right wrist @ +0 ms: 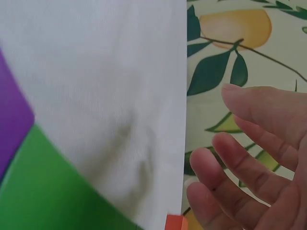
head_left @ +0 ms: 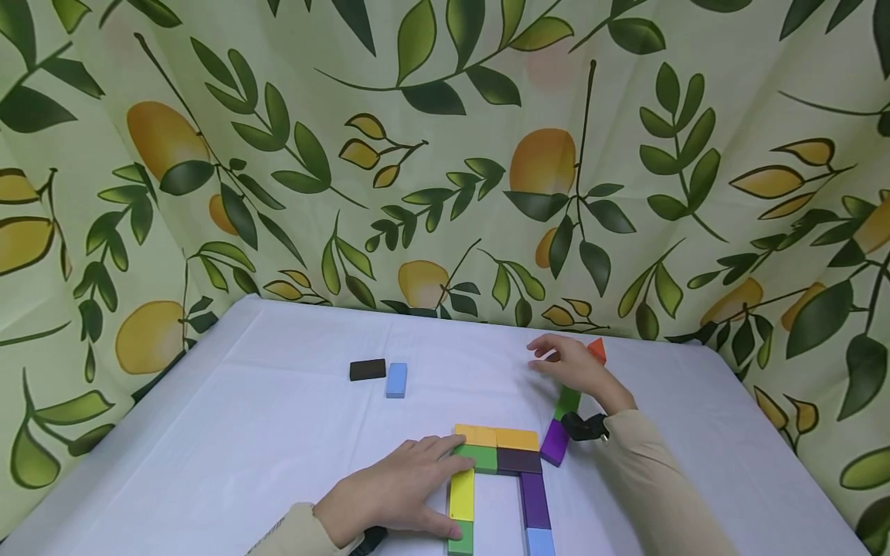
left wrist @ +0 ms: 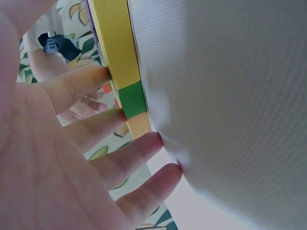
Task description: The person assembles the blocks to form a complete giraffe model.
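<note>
Flat coloured blocks form a frame on the white tabletop. Its left side has a yellow block [head_left: 461,496] above a green block [head_left: 460,538]; a purple block [head_left: 535,500] and a light blue block [head_left: 539,541] make the right side. Across the top lie orange blocks [head_left: 518,439], a green block [head_left: 480,459] and a dark block [head_left: 519,461]. My left hand [head_left: 399,486] touches the left side with spread, fairly straight fingers. My right hand [head_left: 573,371] hovers, loosely bent and holding nothing, above a slanting line of a purple block [head_left: 555,442], a green block [head_left: 567,401] and an orange-red block [head_left: 598,350].
Left of the frame, farther back, a black block [head_left: 367,370] and a light blue block [head_left: 396,380] lie close together. A leaf-and-fruit patterned curtain [head_left: 459,193] hangs behind the white table [head_left: 208,432] and along its sides.
</note>
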`<move>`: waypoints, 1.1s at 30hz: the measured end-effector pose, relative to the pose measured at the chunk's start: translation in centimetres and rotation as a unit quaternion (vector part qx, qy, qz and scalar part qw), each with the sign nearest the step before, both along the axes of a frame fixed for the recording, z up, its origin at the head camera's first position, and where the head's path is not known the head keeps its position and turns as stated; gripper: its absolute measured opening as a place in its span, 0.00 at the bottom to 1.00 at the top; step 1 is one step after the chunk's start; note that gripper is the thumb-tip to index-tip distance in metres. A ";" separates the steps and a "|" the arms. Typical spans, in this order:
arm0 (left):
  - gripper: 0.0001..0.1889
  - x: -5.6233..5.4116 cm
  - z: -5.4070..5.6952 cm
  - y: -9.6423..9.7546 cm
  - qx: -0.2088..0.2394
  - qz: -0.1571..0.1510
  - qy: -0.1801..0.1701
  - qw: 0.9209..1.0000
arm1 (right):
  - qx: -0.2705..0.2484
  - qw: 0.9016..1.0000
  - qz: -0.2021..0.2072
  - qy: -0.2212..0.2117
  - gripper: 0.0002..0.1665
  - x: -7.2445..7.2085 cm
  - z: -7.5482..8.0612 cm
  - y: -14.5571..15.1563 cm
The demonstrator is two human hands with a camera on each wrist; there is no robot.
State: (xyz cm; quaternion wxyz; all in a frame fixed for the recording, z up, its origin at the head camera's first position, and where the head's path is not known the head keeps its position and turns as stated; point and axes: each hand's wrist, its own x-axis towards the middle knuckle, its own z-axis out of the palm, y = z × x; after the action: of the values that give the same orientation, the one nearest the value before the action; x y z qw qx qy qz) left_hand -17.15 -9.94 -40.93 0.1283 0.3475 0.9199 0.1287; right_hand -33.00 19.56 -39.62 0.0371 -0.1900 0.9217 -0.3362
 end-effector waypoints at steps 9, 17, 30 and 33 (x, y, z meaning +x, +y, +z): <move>0.40 0.1 -0.1 0.0 -0.004 0.003 -0.002 1.000 | 0.008 1.000 0.023 -0.005 0.19 -0.3 0.1 -2.2; 0.40 0.0 0.0 0.0 -0.008 0.003 -0.001 1.000 | 0.017 0.998 0.064 0.010 0.19 -0.4 0.4 -4.6; 0.39 -0.2 0.0 0.1 -0.008 0.000 -0.013 1.000 | 0.034 0.992 0.123 0.009 0.19 0.1 0.0 -9.1; 0.39 -0.2 0.0 0.1 -0.006 -0.002 -0.011 1.000 | 0.039 0.991 0.129 0.007 0.19 0.0 -0.1 -9.8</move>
State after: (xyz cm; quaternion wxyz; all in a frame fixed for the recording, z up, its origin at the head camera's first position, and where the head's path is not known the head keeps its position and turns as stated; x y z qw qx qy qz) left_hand -17.39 -9.85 -40.94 0.1405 0.3469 0.9186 0.1268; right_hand -33.03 9.72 -39.68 0.0811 -0.3079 0.9022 -0.2909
